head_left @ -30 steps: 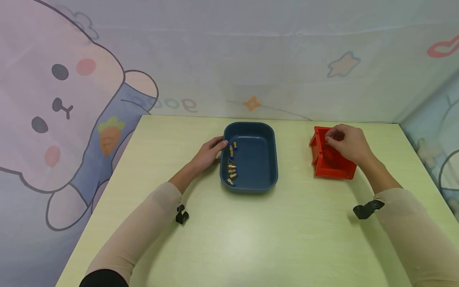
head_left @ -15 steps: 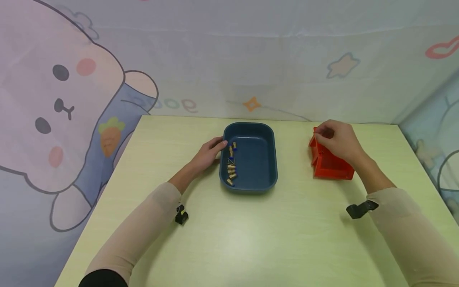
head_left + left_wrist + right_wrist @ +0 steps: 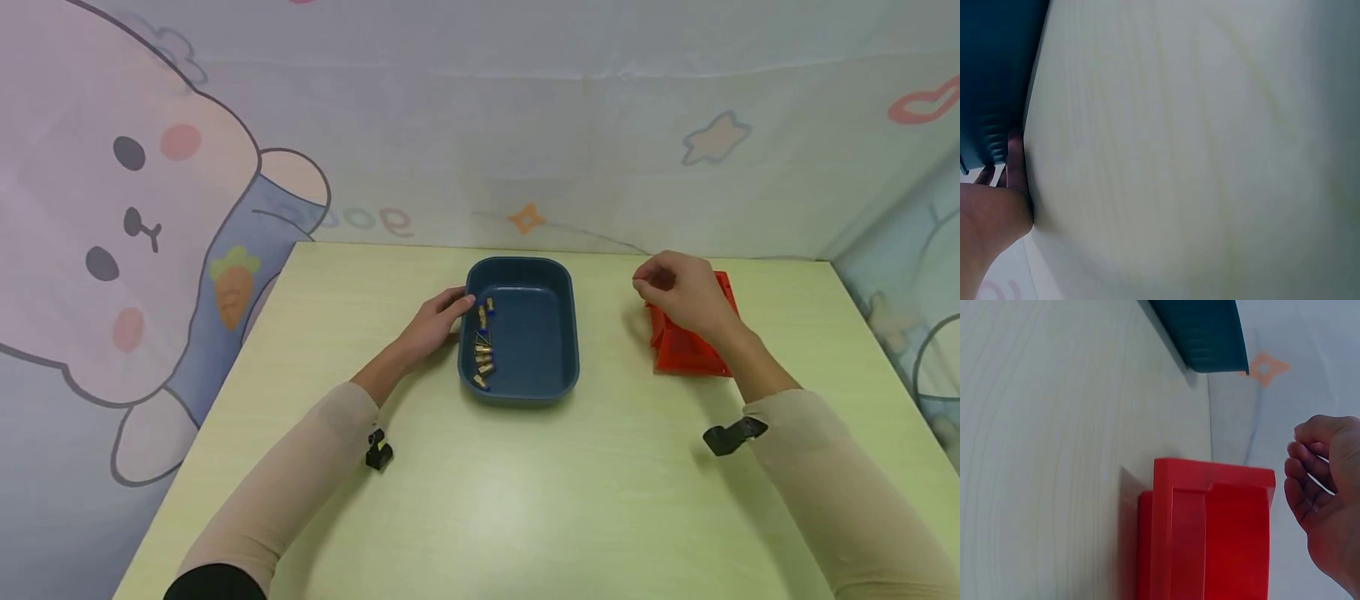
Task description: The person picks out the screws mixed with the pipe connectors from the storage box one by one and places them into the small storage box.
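Note:
My left hand [image 3: 433,323] grips the left wall of a dark blue tray [image 3: 558,387], thumb over the rim and fingers along the outside; the left wrist view shows those fingers [image 3: 1016,162] against the tray's side. Inside, along its left wall, lie several small brass fittings [image 3: 484,360] with blue ends, and a few thin metal pieces [image 3: 483,337]. Over the upper left of a red plastic bin [image 3: 686,357] hovers my right hand [image 3: 686,292], thumb and forefinger tips together, other fingers curled. I cannot tell whether something tiny is between them. The hand hides part of the bin.
Both containers stand on a pale wooden table [image 3: 510,492], near its back edge. A light printed cloth [image 3: 592,150] hangs behind, with another cloth on the right side. A black cable loop [image 3: 918,362] shows at the far right.
My right hand has moved left, from over the inside of the red bin to above its left edge, fingertips still together. My left hand and the tray have stayed in place.

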A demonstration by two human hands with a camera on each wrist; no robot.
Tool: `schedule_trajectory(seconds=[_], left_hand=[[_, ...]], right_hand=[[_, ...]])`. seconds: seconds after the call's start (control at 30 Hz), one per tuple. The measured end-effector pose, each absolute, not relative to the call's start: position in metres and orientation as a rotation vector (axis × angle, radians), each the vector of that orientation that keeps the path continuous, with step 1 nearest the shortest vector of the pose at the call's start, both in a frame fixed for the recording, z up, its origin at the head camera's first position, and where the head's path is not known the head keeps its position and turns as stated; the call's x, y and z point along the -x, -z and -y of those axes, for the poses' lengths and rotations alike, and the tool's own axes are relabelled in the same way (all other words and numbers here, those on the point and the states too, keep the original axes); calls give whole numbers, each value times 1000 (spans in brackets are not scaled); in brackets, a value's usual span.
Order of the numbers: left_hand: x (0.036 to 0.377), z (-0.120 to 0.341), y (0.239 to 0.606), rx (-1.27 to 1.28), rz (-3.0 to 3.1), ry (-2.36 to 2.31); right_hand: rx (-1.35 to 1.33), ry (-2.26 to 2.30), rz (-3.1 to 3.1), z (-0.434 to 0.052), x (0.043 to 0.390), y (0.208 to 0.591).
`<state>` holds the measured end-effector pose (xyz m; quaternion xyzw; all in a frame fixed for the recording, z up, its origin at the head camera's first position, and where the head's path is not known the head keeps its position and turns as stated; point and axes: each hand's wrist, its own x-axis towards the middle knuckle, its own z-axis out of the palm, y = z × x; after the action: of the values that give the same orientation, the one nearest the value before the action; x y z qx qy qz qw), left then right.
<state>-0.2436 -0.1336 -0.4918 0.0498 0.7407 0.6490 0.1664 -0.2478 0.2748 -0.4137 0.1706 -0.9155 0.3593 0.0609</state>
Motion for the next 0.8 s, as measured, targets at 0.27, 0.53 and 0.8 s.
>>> schedule_trajectory(seconds=[0.27,0.53,0.8], left_hand=[[245,136,491,-127,-2117,-1855],[246,135,495,-107,-2133,-1845],[247,133,496,-110,-2128,-1839]], right_hand=[[-572,-1101,2736,-256,255,414],[-621,-1161,2729,-241,258,417],[-662,-1163,2716,-230,258,418]])
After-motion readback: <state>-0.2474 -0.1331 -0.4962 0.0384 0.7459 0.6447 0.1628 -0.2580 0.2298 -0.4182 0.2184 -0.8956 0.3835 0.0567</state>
